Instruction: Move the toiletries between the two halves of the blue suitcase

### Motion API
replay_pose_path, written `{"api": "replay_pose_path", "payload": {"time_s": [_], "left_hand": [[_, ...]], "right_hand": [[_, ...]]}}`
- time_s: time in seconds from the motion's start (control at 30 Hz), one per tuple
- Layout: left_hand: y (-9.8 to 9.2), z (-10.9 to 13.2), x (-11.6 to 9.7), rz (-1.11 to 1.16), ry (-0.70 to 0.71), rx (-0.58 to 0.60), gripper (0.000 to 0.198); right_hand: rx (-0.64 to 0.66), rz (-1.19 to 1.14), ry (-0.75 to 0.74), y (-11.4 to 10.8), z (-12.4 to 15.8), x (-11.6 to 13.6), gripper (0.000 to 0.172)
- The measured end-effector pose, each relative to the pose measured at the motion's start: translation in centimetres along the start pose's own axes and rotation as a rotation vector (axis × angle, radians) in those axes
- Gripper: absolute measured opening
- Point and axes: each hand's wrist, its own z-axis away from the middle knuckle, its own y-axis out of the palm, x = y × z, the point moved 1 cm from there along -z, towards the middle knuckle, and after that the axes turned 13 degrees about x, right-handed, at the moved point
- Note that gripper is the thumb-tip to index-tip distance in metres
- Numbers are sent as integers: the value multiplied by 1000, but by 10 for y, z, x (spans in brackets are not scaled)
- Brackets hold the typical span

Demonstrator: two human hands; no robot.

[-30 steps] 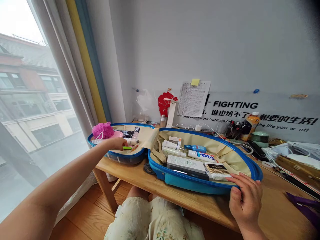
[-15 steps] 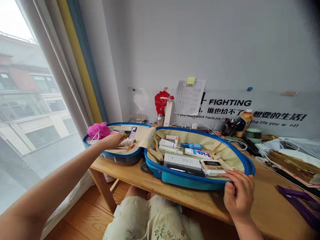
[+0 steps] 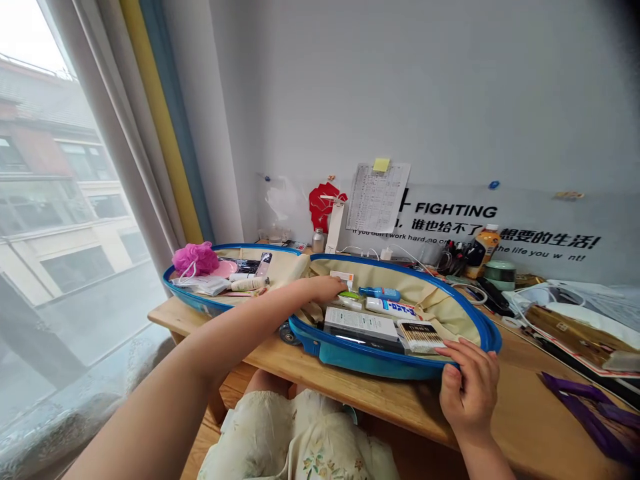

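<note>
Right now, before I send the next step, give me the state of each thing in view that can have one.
blue suitcase: lying open, both halves packed
left hand: over the right half, beside a green item; a hold cannot be told
right hand: gripping the suitcase's front rim
pink bath puff: lying in the left half
orange drink bottle: upright, capped
</note>
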Motion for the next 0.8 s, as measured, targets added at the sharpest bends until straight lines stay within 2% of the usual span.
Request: {"api": "replay_pose_path", "payload": {"time_s": [0.13,0.33,0.43,0.5,0.57,0.67,0.73,0.8], "left_hand": [[7,-16,1,59,28,78,43],[16,-17,3,190,52,115,43],[13,-12,2,253,45,47,40],[5,-5,7,294,33,-61,39],[-6,8,22,331,-4,-198,43],[-17,39,63,364,-135,-362,49],[-14,65,98,360,-257,-389,50],[-2,93,130,342,-366,-342,47]], "right_hand": [[12,3,-10,0,1,0,25],[9,13,-12,0,1,-1,26],[8,16,-17,-1,0,-1,26],[12,14,-25,-1,0,-1,25],[17,8,-24,-2,0,-1,24],[20,1,-17,-1,0,-2,26],[11,-2,-19,-1,-1,-2,28],[1,-5,-15,0,-1,-1,28]]}}
